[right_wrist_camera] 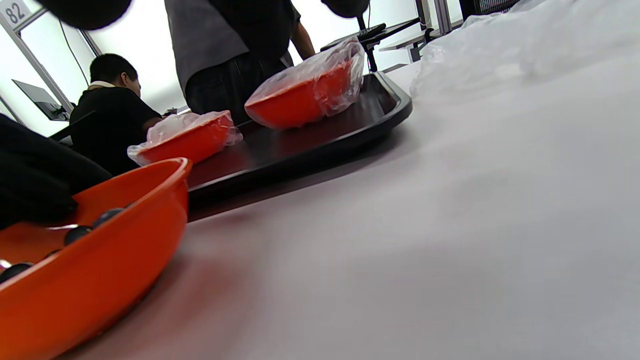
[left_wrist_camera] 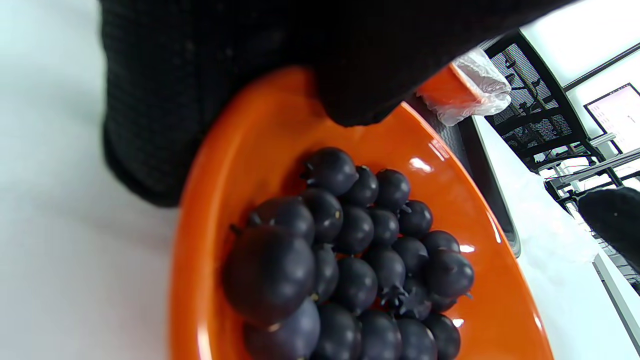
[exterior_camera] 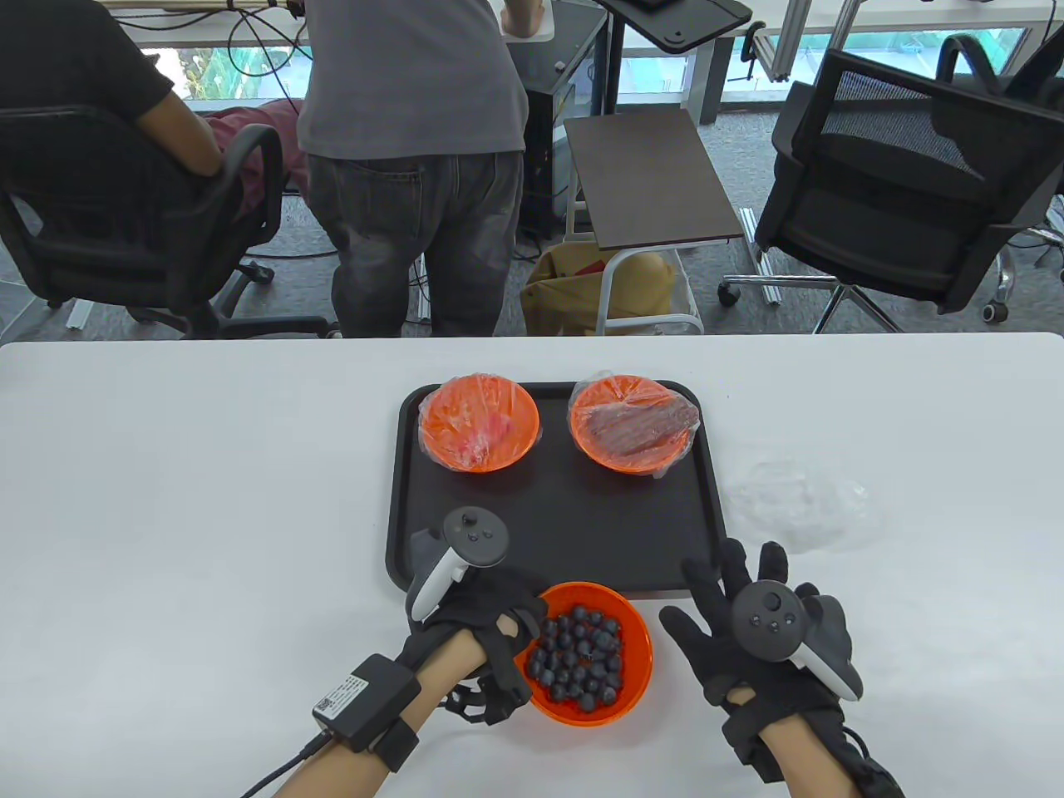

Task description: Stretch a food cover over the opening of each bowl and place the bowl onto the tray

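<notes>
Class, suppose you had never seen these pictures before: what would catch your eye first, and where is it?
First, the uncovered orange bowl of dark berries on the white table, just in front of the black tray, with the left hand gripping its rim. Behind it, two covered orange bowls stand on the tray.

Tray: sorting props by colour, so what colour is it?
Black tray, clearest in the table view.

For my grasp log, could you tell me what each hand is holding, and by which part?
The left hand grips the blueberry bowl by its left rim, thumb inside. The right hand is spread open and holds nothing.
</notes>
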Demonstrator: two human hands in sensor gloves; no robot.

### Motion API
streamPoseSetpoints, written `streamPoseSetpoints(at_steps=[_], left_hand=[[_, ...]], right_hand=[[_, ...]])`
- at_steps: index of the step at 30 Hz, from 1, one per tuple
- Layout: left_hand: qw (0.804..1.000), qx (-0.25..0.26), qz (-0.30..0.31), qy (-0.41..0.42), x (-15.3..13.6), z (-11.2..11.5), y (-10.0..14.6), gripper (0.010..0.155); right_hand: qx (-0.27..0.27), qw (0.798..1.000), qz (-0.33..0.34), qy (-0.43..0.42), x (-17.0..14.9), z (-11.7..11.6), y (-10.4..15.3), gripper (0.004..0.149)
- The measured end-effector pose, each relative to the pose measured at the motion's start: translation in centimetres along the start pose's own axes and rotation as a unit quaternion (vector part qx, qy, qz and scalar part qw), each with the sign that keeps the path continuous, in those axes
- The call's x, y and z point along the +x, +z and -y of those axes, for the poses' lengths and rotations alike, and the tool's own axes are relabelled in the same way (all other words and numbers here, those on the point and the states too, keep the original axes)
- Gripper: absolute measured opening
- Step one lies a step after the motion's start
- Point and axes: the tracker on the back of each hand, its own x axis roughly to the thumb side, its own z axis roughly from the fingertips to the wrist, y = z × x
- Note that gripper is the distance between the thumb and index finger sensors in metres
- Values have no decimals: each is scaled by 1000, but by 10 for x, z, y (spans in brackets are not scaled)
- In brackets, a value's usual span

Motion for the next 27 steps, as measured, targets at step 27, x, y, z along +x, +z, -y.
streamPoseSetpoints(at_steps=[27], left_hand=[[983, -14, 134, 126, -21, -42, 57, 88]], right_hand=[[-15, 1000, 0, -15, -10, 4, -1, 85]])
